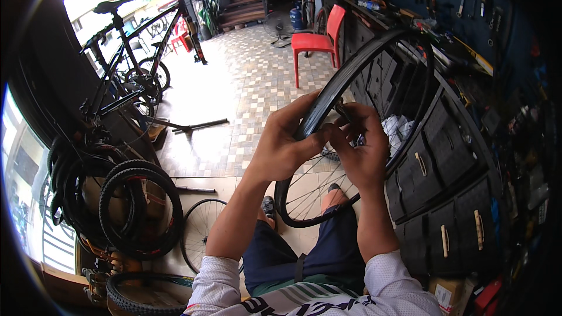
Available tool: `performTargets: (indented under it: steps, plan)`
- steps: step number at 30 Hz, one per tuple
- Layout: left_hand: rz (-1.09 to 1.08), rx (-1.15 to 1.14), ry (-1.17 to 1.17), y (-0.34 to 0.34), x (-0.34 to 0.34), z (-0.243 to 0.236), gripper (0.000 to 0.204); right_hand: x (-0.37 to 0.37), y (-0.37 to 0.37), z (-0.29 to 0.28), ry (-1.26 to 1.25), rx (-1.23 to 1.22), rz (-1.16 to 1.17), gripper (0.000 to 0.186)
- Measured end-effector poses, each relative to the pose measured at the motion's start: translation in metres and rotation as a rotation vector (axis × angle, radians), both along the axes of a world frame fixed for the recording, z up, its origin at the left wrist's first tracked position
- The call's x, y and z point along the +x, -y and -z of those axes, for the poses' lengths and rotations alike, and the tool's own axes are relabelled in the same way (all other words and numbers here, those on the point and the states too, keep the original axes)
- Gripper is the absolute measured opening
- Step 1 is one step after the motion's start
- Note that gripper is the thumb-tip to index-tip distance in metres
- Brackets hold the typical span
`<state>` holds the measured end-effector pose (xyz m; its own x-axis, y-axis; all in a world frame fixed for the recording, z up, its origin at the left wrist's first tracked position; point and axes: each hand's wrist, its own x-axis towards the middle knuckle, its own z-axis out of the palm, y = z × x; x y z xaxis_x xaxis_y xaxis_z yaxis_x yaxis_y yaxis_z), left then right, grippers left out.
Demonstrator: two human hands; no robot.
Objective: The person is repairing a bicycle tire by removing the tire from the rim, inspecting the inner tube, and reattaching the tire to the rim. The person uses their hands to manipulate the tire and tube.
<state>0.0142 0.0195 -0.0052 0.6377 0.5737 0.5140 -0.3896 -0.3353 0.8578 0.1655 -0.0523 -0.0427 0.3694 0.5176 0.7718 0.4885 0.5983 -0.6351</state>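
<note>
A bicycle wheel (345, 76) is held up at a tilt before my chest, with its black rim facing me and thin spokes behind. No tyre shows on it, and a shiny grey-blue strip runs along the rim's outer channel. My left hand (287, 143) is wrapped round the near part of the rim, its thumb pressed on the edge. On the inner side of the rim, my right hand (361, 149) is closed with bent fingers, its thumb tip close to the left thumb. Something small and dark shows by its fingertips, too unclear to name. The hub is mostly hidden behind the right hand.
Black drawers (433, 169) and a tool-laden workbench (404, 23) line the right side. A red chair (319, 41) stands ahead. At left are a bicycle frame on a stand (132, 70), several loose tyres (140, 208) and another wheel (202, 240) on the floor.
</note>
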Motion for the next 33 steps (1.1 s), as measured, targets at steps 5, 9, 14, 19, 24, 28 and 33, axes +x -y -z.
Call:
performTargets:
  steps: [5,9,14,19,24,28,33]
  plan:
    - [-0.023,0.002,-0.042,0.007,0.003,-0.005,0.061,0.0,-0.001,0.005,0.013,0.086,0.098,0.034]
    - [-0.106,0.117,-0.063,0.002,0.002,-0.003,0.058,0.011,0.0,0.002,0.088,0.089,0.025,0.025]
    - [-0.113,0.214,-0.054,0.005,0.003,-0.007,0.056,0.012,-0.002,0.001,-0.217,0.019,-0.043,0.02]
    - [-0.03,0.032,-0.097,0.01,0.001,-0.011,0.057,0.012,0.001,-0.002,-0.257,-0.04,-0.084,0.029]
    - [-0.03,0.082,-0.032,0.003,0.004,-0.003,0.057,0.002,0.008,-0.005,0.004,0.035,0.064,0.034]
    - [-0.053,0.02,-0.066,0.011,0.004,-0.006,0.06,0.013,0.004,0.002,0.17,0.116,0.101,0.037]
    - [-0.14,0.188,-0.181,0.012,-0.003,-0.011,0.058,0.012,0.008,-0.003,-0.318,0.034,-0.203,0.018]
